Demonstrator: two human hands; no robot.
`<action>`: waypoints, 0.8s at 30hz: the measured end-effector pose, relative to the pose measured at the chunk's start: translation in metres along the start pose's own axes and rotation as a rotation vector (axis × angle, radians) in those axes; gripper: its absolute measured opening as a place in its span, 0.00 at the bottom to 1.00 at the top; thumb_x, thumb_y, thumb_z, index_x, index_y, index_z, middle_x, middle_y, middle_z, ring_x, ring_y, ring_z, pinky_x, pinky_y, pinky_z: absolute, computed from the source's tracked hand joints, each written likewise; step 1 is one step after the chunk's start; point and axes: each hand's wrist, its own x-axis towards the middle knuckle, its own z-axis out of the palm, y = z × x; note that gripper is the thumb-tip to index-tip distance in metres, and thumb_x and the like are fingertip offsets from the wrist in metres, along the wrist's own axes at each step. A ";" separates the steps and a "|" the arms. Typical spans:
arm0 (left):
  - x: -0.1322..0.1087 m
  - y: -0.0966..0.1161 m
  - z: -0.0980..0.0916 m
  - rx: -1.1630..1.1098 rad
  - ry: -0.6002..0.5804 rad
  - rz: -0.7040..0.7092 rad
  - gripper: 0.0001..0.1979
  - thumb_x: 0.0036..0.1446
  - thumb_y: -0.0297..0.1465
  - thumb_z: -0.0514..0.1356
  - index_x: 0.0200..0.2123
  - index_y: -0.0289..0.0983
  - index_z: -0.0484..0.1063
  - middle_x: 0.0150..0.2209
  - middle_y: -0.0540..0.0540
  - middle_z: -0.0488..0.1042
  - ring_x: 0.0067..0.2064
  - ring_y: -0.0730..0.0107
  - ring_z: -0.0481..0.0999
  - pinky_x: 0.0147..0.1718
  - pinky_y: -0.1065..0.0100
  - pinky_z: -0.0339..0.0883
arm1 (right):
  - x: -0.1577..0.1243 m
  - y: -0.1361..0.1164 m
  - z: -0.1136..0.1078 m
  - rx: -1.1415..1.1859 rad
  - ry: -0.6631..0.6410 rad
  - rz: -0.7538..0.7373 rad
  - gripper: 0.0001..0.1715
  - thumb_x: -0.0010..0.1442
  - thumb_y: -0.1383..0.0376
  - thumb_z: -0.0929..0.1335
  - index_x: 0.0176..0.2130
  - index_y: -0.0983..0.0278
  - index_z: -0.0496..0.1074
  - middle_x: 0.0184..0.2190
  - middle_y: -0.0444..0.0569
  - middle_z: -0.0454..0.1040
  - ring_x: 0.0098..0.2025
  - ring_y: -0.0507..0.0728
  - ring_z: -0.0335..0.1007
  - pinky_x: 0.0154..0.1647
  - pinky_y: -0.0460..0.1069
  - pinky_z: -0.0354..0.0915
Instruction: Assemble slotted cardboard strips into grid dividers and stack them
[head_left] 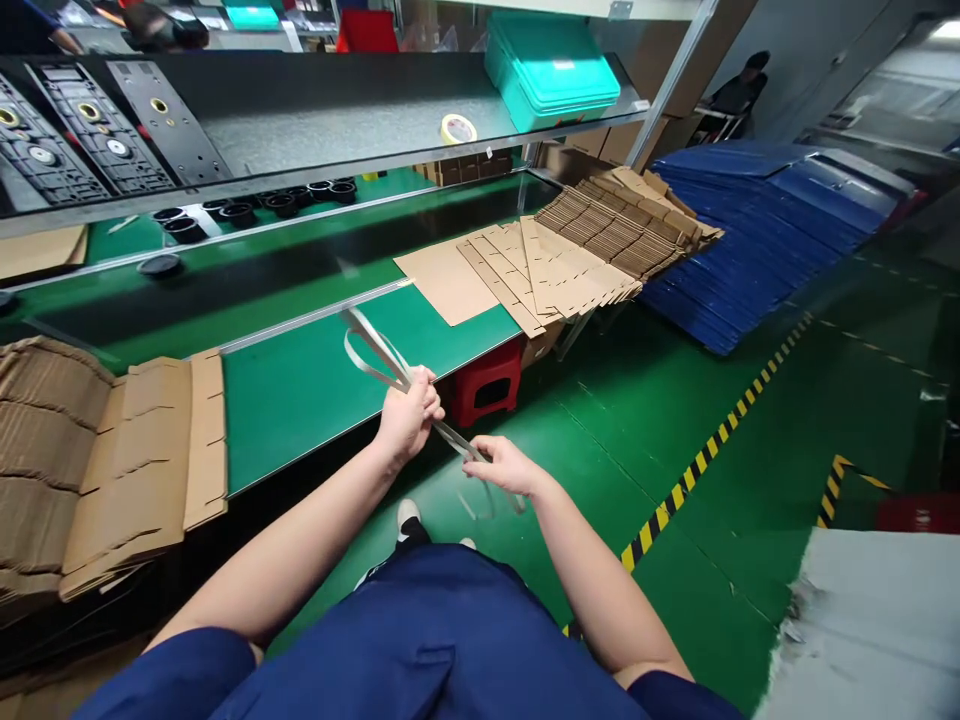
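Observation:
A looped bundle of pale flat strapping band point(379, 348) runs slantwise between my two hands, in front of the bench. My left hand point(409, 413) is closed round the middle of it, with loops standing out above the fist over the green bench top point(300, 400). Lower and to the right, my right hand point(501, 466) pinches the lower part of the band between thumb and fingers. Loose ends hang below that hand and are blurred. Both hands are held off the table, just past its front edge.
Flat cardboard pieces point(450, 285) lie on the bench, beside a stack of folded cardboard point(615, 225). More folded cardboard point(135, 450) sits at left. A red stool point(487, 385) stands under the bench. The shelf above carries a teal bin point(551, 75) and a tape roll point(457, 129).

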 end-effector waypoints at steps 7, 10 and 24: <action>0.000 -0.026 -0.027 1.082 -0.515 0.050 0.35 0.28 0.46 0.72 0.42 0.40 0.70 0.31 0.50 0.72 0.32 0.66 0.72 0.30 0.70 0.60 | -0.019 -0.001 -0.020 -0.430 0.186 -0.010 0.08 0.56 0.62 0.68 0.29 0.65 0.72 0.21 0.40 0.68 0.25 0.50 0.62 0.26 0.44 0.54; -0.010 -0.046 -0.027 1.386 -0.663 -0.015 0.20 0.41 0.47 0.67 0.32 0.39 0.73 0.27 0.47 0.72 0.31 0.61 0.73 0.30 0.68 0.59 | -0.018 -0.020 -0.023 -0.522 0.254 -0.068 0.06 0.56 0.64 0.69 0.30 0.64 0.74 0.25 0.44 0.73 0.29 0.52 0.67 0.31 0.46 0.59; 0.035 0.006 -0.047 0.797 -0.381 -0.307 0.21 0.59 0.47 0.45 0.21 0.41 0.49 0.16 0.60 0.42 0.14 0.81 0.45 0.15 0.75 0.47 | -0.060 0.072 -0.026 -0.149 0.350 0.111 0.25 0.63 0.45 0.58 0.29 0.62 0.66 0.14 0.37 0.56 0.17 0.49 0.51 0.20 0.45 0.51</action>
